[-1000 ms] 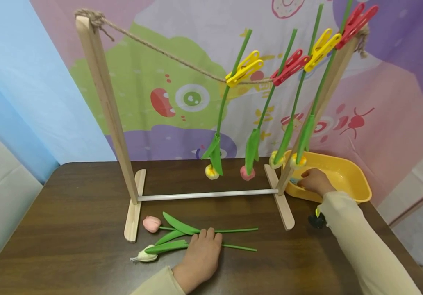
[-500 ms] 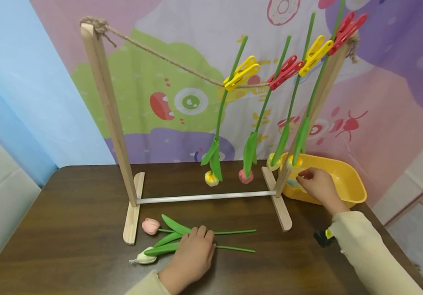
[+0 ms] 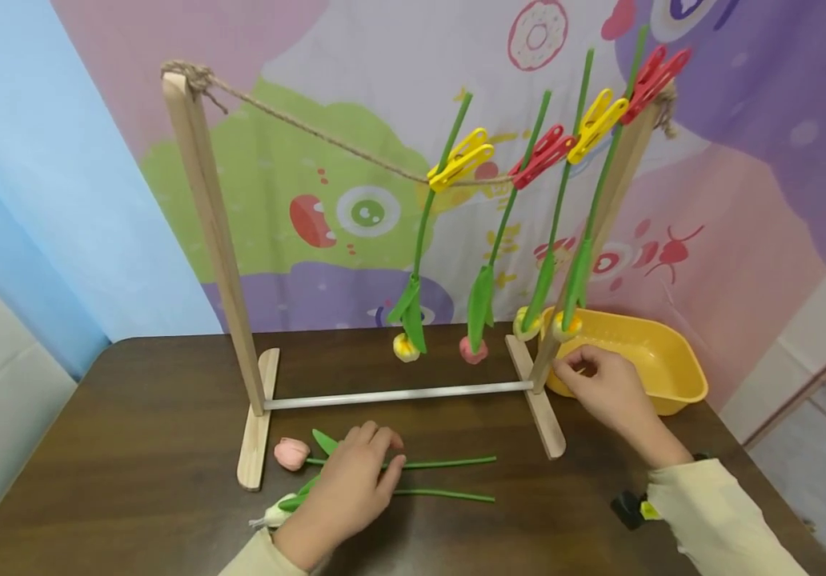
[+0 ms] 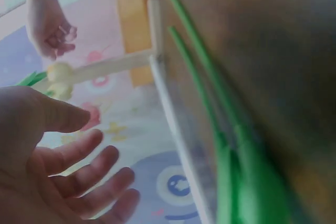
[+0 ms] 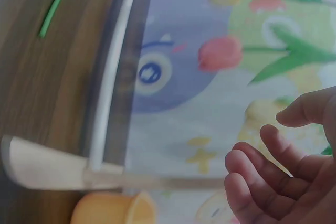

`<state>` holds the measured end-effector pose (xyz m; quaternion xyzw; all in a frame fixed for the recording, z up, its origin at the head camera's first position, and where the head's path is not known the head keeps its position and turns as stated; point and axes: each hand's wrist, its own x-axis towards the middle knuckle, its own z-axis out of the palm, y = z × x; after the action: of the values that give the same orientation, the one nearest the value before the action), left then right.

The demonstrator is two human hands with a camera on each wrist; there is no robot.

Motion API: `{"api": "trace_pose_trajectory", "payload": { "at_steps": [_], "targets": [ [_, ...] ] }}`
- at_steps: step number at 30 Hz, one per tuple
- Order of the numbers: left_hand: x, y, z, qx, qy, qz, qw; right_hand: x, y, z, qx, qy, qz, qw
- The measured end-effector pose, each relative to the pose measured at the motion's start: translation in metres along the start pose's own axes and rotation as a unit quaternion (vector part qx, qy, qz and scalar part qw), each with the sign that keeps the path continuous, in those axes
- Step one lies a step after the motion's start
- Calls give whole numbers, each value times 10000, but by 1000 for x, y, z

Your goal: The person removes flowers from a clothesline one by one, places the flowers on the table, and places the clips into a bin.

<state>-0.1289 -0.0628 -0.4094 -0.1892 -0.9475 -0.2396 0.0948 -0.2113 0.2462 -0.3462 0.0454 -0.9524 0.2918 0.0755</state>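
My left hand [image 3: 351, 480] hovers over two artificial tulips on the table, fingers apart and holding nothing in the left wrist view. One is a pink tulip [image 3: 291, 454], the other a white tulip [image 3: 279, 512]; their stems point right, and the hand hides part of their leaves. My right hand [image 3: 611, 392] is in front of the yellow basin [image 3: 687, 364], beside the stand's right post. Its fingers [image 5: 247, 169] curl loosely around nothing. Several tulips hang head down from a rope [image 3: 319, 136], held by a yellow clothespin [image 3: 459, 160], a red clothespin [image 3: 543, 156] and others.
A wooden stand [image 3: 214, 232] carries the rope between its two posts, with a white bar [image 3: 398, 395] low between its feet. Beside the right sleeve lies a small black object [image 3: 627, 510] with a yellow part. A cartoon-patterned cloth [image 3: 355, 280] covers the wall behind.
My right hand has come up out of the basin and moved left toward the post. My left hand has lifted off the stems and shifted left. The head view has tilted up slightly.
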Motion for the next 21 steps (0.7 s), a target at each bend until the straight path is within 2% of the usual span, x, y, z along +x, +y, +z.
{"api": "trace_pose_trajectory", "payload": {
  "at_steps": [5,10,17,21],
  "targets": [
    [9,2,-17,-472,618,-151,9969,-5,-23,-3,138,73,-286,9995],
    [22,2,-37,-1011,1157,-291,9877,-2,-43,-6,404,-59,-460,9981],
    [38,6,-59,-1690,1490,-410,9734,4,-71,-10,877,-185,-676,9937],
    [49,10,-70,-2101,1642,-370,9631,9,-88,-17,1324,-191,-830,9875]
  ]
}}
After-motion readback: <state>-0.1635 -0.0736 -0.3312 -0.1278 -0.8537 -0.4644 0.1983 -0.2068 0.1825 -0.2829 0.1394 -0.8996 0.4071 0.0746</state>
